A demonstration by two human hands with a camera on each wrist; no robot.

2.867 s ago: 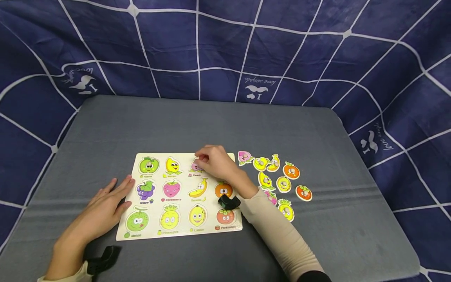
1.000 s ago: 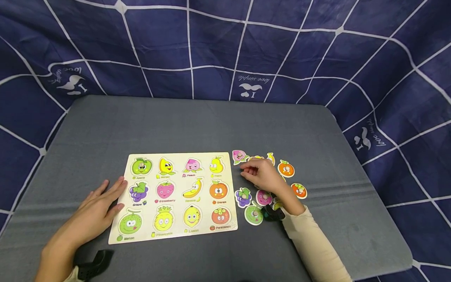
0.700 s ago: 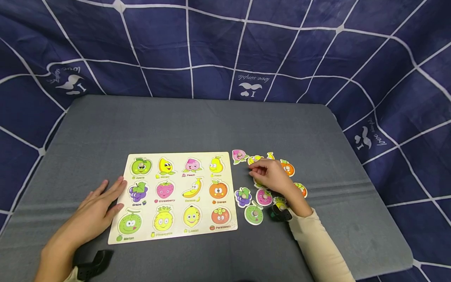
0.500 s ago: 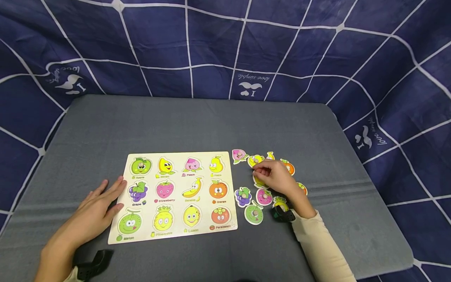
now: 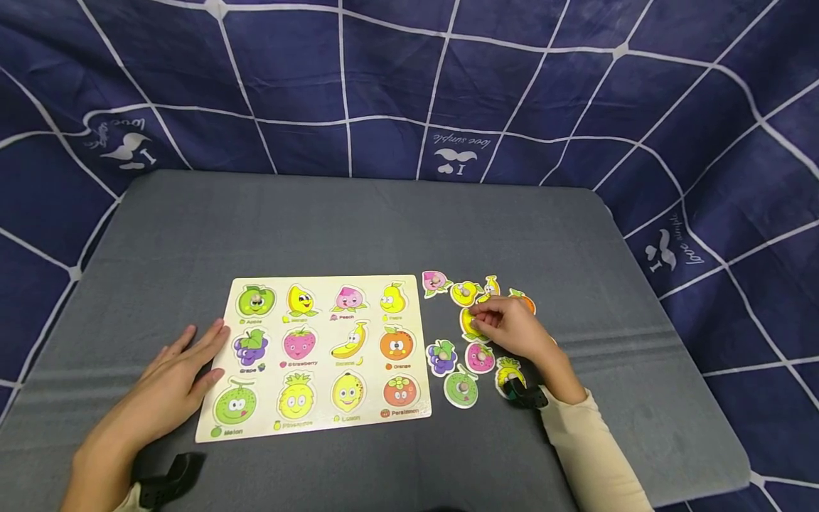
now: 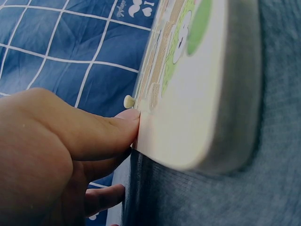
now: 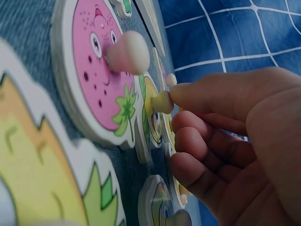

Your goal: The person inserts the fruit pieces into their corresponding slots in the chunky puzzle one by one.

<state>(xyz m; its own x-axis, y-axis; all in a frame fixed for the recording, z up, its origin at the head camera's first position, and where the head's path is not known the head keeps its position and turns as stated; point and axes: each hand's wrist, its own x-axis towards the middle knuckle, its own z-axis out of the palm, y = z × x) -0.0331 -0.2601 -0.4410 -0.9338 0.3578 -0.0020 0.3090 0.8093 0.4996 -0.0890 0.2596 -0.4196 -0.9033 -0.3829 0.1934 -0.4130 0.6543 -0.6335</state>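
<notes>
Beneath the right grip (image 5: pixel 514 326) lies a yellow piece (image 5: pixel 468 327), knob (image 7: pixel 161 102) pinched.

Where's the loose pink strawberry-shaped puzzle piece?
Head view: the pink strawberry piece lies right of the cream rectangular board, between purple grape piece and yellow pineapple piece.

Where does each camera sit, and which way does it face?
Head: on the head, facing forward and down over table and puzzle board; left hand, right hand show.
Left wrist: on that wrist, facing the board's corner; left hand shows.
Right wrist: on that wrist, facing loose strawberry piece and yellow piece, right hand at its knob.
Head and right wrist share the strawberry piece.
</notes>
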